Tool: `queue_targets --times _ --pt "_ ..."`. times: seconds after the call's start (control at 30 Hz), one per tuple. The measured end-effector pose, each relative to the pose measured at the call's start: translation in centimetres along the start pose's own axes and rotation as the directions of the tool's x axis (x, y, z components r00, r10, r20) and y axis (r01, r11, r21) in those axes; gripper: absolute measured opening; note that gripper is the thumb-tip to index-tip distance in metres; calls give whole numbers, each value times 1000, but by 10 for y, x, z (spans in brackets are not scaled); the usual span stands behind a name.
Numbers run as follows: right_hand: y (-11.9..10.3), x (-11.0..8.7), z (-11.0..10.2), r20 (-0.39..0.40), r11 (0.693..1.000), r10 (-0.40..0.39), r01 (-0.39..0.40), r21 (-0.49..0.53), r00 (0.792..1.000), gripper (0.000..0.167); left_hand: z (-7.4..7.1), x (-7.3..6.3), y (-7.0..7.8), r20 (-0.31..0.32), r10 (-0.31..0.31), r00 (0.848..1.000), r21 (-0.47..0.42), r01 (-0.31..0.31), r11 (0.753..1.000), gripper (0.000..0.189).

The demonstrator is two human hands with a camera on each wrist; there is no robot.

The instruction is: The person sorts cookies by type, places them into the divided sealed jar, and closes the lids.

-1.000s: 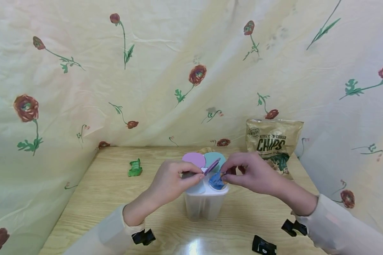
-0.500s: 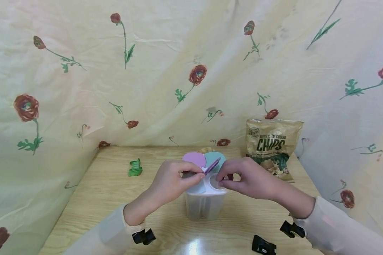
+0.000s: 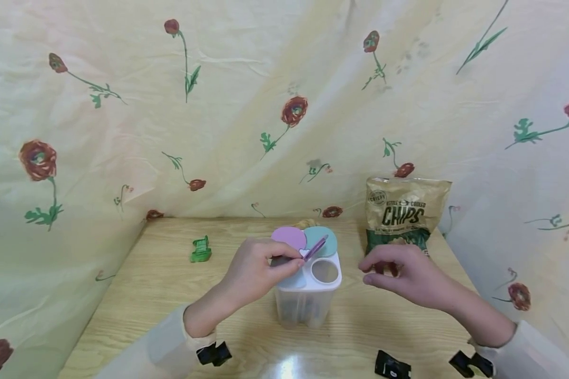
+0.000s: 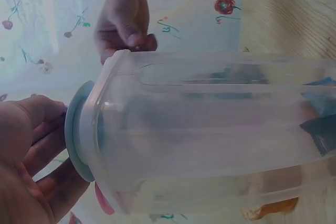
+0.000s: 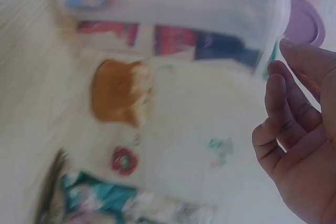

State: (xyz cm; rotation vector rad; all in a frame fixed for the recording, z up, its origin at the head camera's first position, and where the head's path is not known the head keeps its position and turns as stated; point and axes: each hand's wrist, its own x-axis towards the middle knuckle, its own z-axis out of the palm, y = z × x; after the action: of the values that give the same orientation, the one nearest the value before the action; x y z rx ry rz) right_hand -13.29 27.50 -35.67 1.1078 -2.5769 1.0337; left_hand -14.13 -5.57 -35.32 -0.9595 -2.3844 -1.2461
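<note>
A clear plastic container (image 3: 303, 308) with a white top stands on the table. Purple (image 3: 288, 237), teal (image 3: 320, 241) and light blue round lids cover parts of its top, and the front right round opening (image 3: 324, 271) is uncovered. Between thumb and fingers, my left hand (image 3: 261, 266) pinches a second purple lid (image 3: 315, 247), tilted above the top. My right hand (image 3: 403, 273) is apart from the container on its right, fingers loosely bent around nothing. Inside, near the bottom, lie a blue packet (image 4: 321, 98) and a dark packet (image 4: 321, 132).
A bag of chips (image 3: 403, 210) stands at the back right. A green wrapped packet (image 3: 200, 249) lies to the left, a black packet (image 3: 392, 365) at the front right. Behind the container sits an orange-brown object (image 5: 115, 90). Flowered cloth (image 3: 237, 131) hangs behind the table.
My right hand held a blue packet at the front right opening; the packet went in, and the hand moved off to the right without it. My left hand stayed put with the purple lid.
</note>
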Motion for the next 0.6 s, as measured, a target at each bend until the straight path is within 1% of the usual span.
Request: queue_targets --times 0.17,0.37,0.5,0.6 --pt "16 -27 1 10 995 99 -100 26 995 27 -1 0 1 10 -12 1000 -6 12 1000 5" --pt "37 -60 14 39 981 152 -156 116 988 24 -1 0 2 18 -11 1000 -11 11 1000 5" --pt "51 -82 26 101 955 215 -231 187 971 21 -1 -1 2 20 -9 1000 -12 9 1000 6" --pt "62 -96 32 177 917 270 -309 251 946 17 -1 -1 2 19 0 1000 -3 1 1000 5"
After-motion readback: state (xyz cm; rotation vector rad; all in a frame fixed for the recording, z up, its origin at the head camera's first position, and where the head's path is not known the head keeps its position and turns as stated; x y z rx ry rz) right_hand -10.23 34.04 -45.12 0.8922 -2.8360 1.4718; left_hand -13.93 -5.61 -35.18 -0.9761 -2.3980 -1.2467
